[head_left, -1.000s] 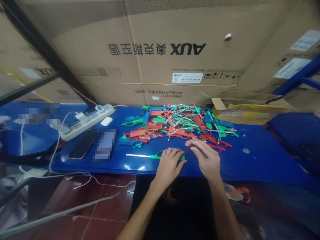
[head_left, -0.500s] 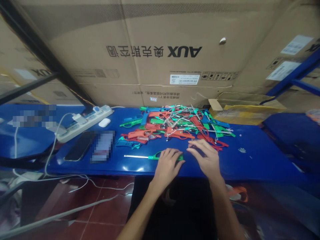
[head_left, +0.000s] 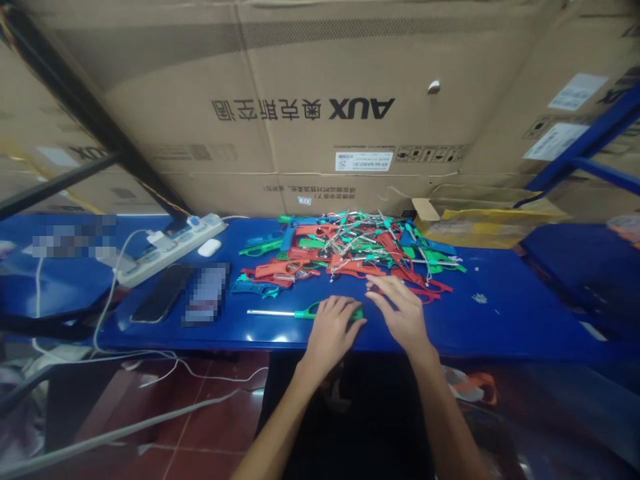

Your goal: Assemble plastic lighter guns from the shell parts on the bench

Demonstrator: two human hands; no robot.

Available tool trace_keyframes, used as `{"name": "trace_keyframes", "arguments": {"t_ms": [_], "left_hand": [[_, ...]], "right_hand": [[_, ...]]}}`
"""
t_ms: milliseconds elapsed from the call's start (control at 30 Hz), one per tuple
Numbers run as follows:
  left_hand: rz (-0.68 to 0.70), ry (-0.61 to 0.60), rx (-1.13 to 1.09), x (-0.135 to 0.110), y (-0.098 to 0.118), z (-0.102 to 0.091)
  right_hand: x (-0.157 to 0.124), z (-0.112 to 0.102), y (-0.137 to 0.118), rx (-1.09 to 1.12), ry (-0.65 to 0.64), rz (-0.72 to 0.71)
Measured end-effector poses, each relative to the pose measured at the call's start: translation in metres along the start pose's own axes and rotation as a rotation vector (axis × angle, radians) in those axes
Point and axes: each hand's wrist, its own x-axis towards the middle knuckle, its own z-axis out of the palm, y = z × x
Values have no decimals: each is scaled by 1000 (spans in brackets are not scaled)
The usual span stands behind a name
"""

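My left hand (head_left: 331, 325) lies palm down on the blue table (head_left: 500, 320), its fingers resting flat over the handle of a green lighter-shaped tool (head_left: 300, 313) whose metal rod points left. My right hand (head_left: 399, 309) rests beside it, fingers stretched out, fingertips at the near edge of a pile of red, green and blue plastic tools with metal rods (head_left: 350, 250). I see nothing gripped in either hand.
A white power strip (head_left: 170, 247) with cables, a small white case (head_left: 209, 247) and a dark phone (head_left: 161, 293) lie at the left. Large cardboard boxes (head_left: 320, 107) stand behind the table. A blue shelf frame (head_left: 590, 147) rises at the right.
Both hands have stayed almost still on the table; the right hand's fingers shifted slightly left along the pile's edge. The view drifted a little.
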Motion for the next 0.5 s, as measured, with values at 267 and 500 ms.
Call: {"name": "trace_keyframes", "arguments": {"t_ms": [267,500], "left_hand": [[4,10,5,0,-1,2],[9,10,2,0,0,1]], "right_hand": [[3,7,-3,28,-3,6],[2,9,-3,80,-69,40]]}}
